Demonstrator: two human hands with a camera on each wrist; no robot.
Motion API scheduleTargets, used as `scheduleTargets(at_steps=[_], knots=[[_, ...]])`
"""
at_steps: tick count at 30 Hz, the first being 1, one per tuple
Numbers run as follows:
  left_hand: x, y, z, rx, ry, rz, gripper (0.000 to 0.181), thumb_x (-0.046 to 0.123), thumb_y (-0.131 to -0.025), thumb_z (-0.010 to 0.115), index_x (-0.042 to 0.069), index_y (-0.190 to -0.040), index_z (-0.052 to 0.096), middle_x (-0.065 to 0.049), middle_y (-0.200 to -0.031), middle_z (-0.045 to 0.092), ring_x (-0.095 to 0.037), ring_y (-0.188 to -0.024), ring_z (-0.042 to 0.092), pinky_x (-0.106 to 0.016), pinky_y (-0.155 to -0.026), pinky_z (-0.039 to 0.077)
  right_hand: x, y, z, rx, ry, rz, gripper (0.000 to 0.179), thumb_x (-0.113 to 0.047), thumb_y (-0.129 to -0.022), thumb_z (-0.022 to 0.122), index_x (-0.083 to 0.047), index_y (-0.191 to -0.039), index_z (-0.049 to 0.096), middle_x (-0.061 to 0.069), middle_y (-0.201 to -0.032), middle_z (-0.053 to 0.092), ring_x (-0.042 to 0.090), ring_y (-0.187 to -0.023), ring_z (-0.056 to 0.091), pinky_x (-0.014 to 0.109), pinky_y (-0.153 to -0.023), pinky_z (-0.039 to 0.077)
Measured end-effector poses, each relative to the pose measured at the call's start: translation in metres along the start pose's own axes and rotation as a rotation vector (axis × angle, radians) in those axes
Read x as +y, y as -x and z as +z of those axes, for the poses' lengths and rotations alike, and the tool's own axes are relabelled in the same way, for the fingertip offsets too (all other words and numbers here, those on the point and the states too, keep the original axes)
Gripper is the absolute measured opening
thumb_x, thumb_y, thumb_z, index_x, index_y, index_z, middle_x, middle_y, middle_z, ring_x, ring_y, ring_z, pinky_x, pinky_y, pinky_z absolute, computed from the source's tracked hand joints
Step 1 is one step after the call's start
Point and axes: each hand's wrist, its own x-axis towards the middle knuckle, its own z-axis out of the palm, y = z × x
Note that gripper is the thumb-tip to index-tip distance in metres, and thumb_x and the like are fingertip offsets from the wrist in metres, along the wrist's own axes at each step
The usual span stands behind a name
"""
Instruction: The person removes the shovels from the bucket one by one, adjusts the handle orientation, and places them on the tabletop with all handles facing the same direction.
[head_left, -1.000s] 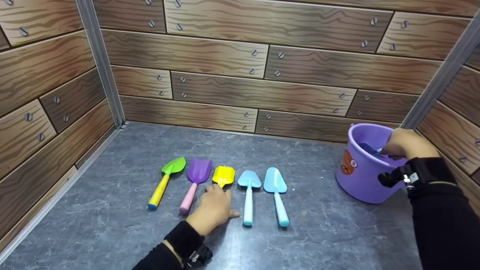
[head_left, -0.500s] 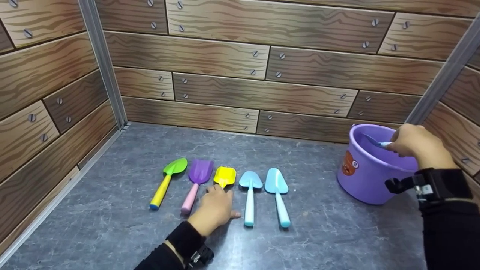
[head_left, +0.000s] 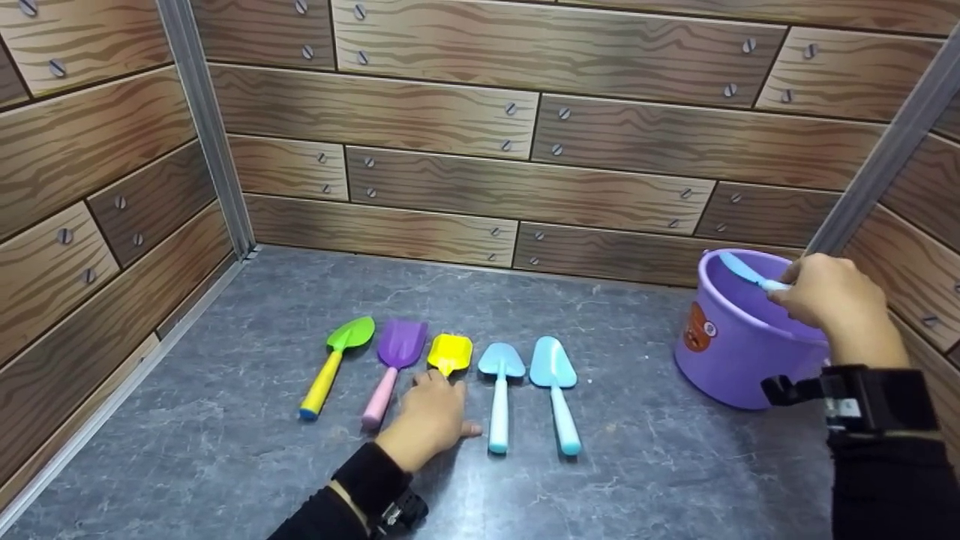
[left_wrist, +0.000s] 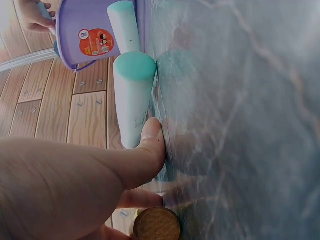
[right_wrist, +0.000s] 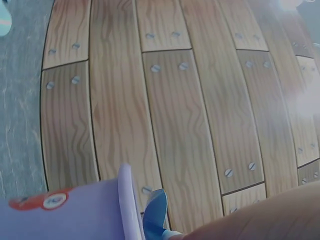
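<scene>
My left hand (head_left: 424, 416) lies over the handle of a small yellow toy shovel (head_left: 450, 352). Its thumb (left_wrist: 152, 135) stretches out to the side onto the tabletop, apart from the round handle end (left_wrist: 157, 224). Beyond that thumb, in the left wrist view, lies a pale handle with a teal end (left_wrist: 134, 95). At the right, my right hand (head_left: 836, 304) grips the pale handle of a light blue toy trowel (head_left: 741, 268). The trowel's blade points left over the mouth of a purple bucket (head_left: 724, 367). My fingers hide most of both handles.
Left of the yellow shovel lie a green trowel (head_left: 351, 332) with a yellow handle and a purple shovel (head_left: 402, 343) with a pink one. Two light blue trowels, one short-bladed (head_left: 501, 360) and one longer (head_left: 553, 362), lie to its right. Wood-patterned walls (head_left: 450, 169) enclose the grey tabletop (head_left: 645, 480).
My right hand has come up from inside the bucket, raising the light blue trowel to the rim level. The left hand stays over the yellow shovel.
</scene>
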Motion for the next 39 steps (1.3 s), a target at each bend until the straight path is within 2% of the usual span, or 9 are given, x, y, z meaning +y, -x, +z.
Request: scheduleTargets(at_steps=[2,5,10,16,22,26,29,34,39], knots=[[0.000,-0.001,0.000,-0.004,0.001,0.001,0.087,0.080,-0.092,0.085,0.008,-0.139,0.073,-0.035,-0.142,0.069,-0.052,-0.134,0.071,-0.055,-0.083,0.075,-0.003,0.004,0.003,0.030,0.002,0.006,0.053,-0.031,-0.110,0.072,0.010,-0.144,0.069,0.046,-0.140,0.069,0.074,-0.128,0.062,0.083,-0.097,0.054],[0.001,0.000,-0.001,-0.005,-0.006,0.001,0.087,0.080,-0.092,0.085,0.008,-0.139,0.073,-0.034,-0.140,0.069,-0.050,-0.133,0.071,-0.054,-0.081,0.075,-0.008,0.009,0.008,0.079,-0.016,0.011,0.053,-0.031,-0.110,0.071,0.007,-0.148,0.068,0.049,-0.149,0.062,0.078,-0.134,0.056,0.087,-0.101,0.051],[0.004,0.006,-0.010,-0.004,-0.007,-0.004,0.087,0.079,-0.092,0.086,0.009,-0.141,0.074,-0.032,-0.138,0.070,-0.047,-0.130,0.072,-0.054,-0.078,0.075,-0.020,0.017,0.018,0.143,-0.053,0.014,0.050,-0.030,-0.111,0.071,0.003,-0.148,0.070,0.048,-0.148,0.064,0.075,-0.130,0.061,0.082,-0.096,0.054],[0.011,0.024,-0.043,-0.044,0.001,-0.019,0.083,0.074,-0.094,0.088,0.006,-0.141,0.073,-0.033,-0.141,0.070,-0.047,-0.131,0.071,-0.056,-0.085,0.075,-0.036,0.029,0.033,0.235,-0.116,-0.037,0.044,-0.025,-0.109,0.076,0.004,-0.142,0.076,0.043,-0.138,0.073,0.067,-0.121,0.070,0.072,-0.088,0.057],[0.003,0.003,-0.005,-0.028,-0.008,-0.005,0.089,0.081,-0.093,0.083,0.009,-0.144,0.072,-0.035,-0.146,0.069,-0.052,-0.137,0.070,-0.056,-0.083,0.075,-0.049,0.035,0.045,0.236,-0.171,-0.055,0.043,-0.025,-0.111,0.077,0.002,-0.144,0.076,0.041,-0.139,0.075,0.064,-0.119,0.073,0.066,-0.084,0.057],[0.000,-0.005,0.007,-0.029,-0.026,0.005,0.092,0.085,-0.092,0.081,0.011,-0.147,0.071,-0.035,-0.147,0.068,-0.053,-0.139,0.069,-0.056,-0.083,0.075,-0.057,0.039,0.056,0.217,-0.202,-0.051,0.045,-0.025,-0.110,0.077,0.000,-0.148,0.075,0.037,-0.132,0.079,0.053,-0.100,0.076,0.049,-0.072,0.054],[0.002,-0.003,0.005,-0.026,-0.026,0.010,0.093,0.085,-0.092,0.081,0.010,-0.146,0.071,-0.034,-0.144,0.069,-0.051,-0.135,0.070,-0.057,-0.082,0.075,-0.063,0.042,0.068,0.219,-0.212,-0.059,0.044,-0.025,-0.109,0.078,-0.001,-0.146,0.077,0.034,-0.129,0.081,0.050,-0.099,0.076,0.049,-0.072,0.055],[0.002,0.004,-0.004,-0.021,0.005,0.007,0.090,0.080,-0.092,0.085,0.008,-0.144,0.072,-0.034,-0.140,0.069,-0.048,-0.131,0.070,-0.056,-0.081,0.074,-0.076,0.044,0.080,0.261,-0.204,-0.111,0.038,-0.023,-0.108,0.079,-0.003,-0.140,0.081,0.033,-0.131,0.081,0.058,-0.113,0.075,0.070,-0.089,0.058],[0.004,0.015,-0.025,-0.036,0.007,-0.001,0.084,0.074,-0.095,0.087,0.005,-0.140,0.072,-0.034,-0.139,0.069,-0.049,-0.132,0.071,-0.056,-0.086,0.075,-0.082,0.046,0.083,0.261,-0.201,-0.135,0.037,-0.022,-0.106,0.079,-0.004,-0.138,0.083,0.031,-0.127,0.081,0.052,-0.108,0.075,0.070,-0.088,0.058]])
